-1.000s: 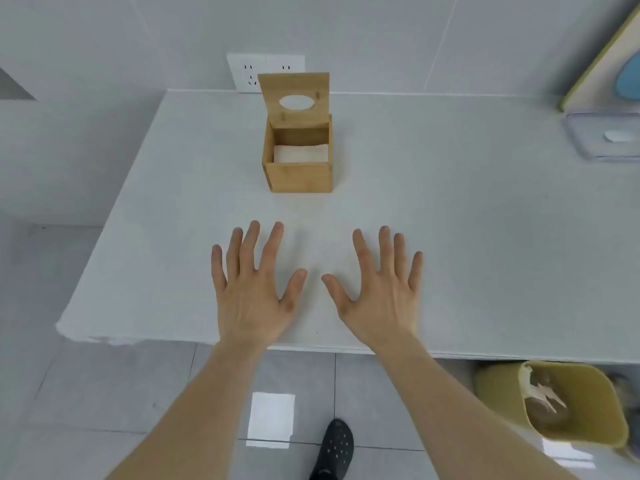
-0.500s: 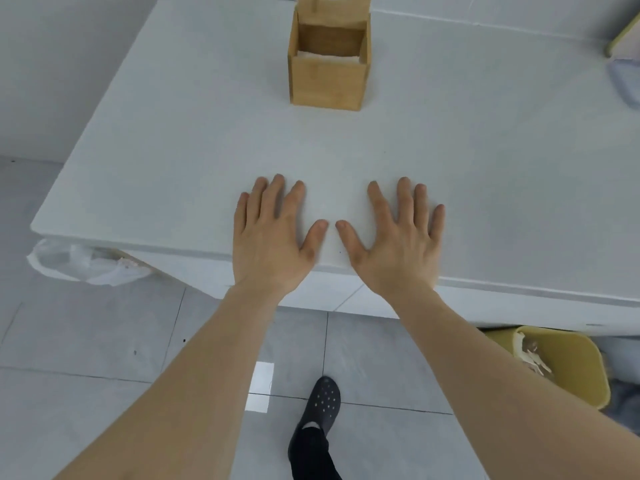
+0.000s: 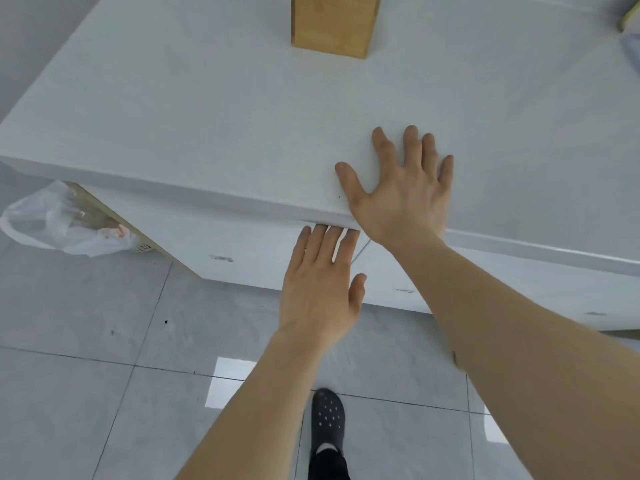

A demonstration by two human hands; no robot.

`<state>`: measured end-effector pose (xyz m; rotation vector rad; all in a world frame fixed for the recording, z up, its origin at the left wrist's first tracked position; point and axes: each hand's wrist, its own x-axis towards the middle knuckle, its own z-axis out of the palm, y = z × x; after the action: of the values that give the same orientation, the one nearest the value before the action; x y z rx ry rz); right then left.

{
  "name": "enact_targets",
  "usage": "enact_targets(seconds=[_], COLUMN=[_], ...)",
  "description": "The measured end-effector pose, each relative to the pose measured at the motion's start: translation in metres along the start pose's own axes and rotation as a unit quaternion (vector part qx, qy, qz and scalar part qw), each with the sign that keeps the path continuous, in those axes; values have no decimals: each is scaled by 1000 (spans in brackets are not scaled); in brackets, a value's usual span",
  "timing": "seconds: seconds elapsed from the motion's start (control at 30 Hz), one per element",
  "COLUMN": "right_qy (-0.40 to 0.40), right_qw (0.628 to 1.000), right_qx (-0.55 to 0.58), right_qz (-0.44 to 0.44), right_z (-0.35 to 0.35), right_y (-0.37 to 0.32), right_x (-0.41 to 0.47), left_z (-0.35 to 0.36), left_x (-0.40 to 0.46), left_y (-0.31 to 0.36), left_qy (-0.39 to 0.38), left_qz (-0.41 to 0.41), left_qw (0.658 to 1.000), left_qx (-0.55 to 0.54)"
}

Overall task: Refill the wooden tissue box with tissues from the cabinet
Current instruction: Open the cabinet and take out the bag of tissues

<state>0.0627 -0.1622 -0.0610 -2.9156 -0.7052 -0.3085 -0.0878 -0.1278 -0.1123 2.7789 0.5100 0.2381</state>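
Note:
The wooden tissue box [image 3: 334, 26] stands on the white countertop [image 3: 194, 98] at the top of the view; only its lower front face shows, its top is cut off. My right hand [image 3: 401, 188] lies flat on the counter near its front edge, fingers spread, holding nothing. My left hand [image 3: 320, 289] is below the counter edge, palm down, with its fingertips at the top of the white cabinet door [image 3: 242, 251], just under the overhang. It holds nothing. The cabinet's inside and any tissues are hidden.
A white plastic bag [image 3: 59, 220] hangs at the cabinet's left side. Grey tiled floor [image 3: 86, 341] lies below, with my black shoe [image 3: 327, 417] on it. A second cabinet door [image 3: 519, 289] continues to the right.
The camera has tilted down, pushing the box to the top edge. My left hand has left the countertop and dropped to the cabinet door under the edge. My right hand stays on the counter.

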Motion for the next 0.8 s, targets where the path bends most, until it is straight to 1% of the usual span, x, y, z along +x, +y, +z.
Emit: enact_targets(seconds=[0.17, 0.33, 0.43, 0.5, 0.53, 0.6, 0.73, 0.8], right_qy=[3, -2, 1, 0, -3, -10, -3, -6], right_qw=[1000, 1000, 1000, 1000, 1000, 999, 999, 999], right_qx=[-5, -7, -12, -18, -18, -14, -13, 4], right_qz=[-7, -18, -23, -24, -26, -28, -43, -47], right_z=[1, 1, -1, -1, -1, -3, -5, -1], right_y=[1, 2, 3, 2, 2, 3, 0, 2], right_x=[0, -1, -1, -2, -3, -3, -4, -2], left_z=[11, -1, -15, -23, -27, -33, -40, -48], left_x=[7, -3, -37, -63, -77, -108, -180, -204], left_y=[0, 2, 2, -2, -5, -19, -61, -88], left_qy=[-38, -23, 23, 53, 55, 38, -16, -19], left_qz=[-29, -64, -93, -146, -182, -240, -272, -287], left_qw=[998, 998, 995, 988, 981, 969, 957, 949], left_qx=[37, 16, -5, 14, 29, 45, 101, 129])
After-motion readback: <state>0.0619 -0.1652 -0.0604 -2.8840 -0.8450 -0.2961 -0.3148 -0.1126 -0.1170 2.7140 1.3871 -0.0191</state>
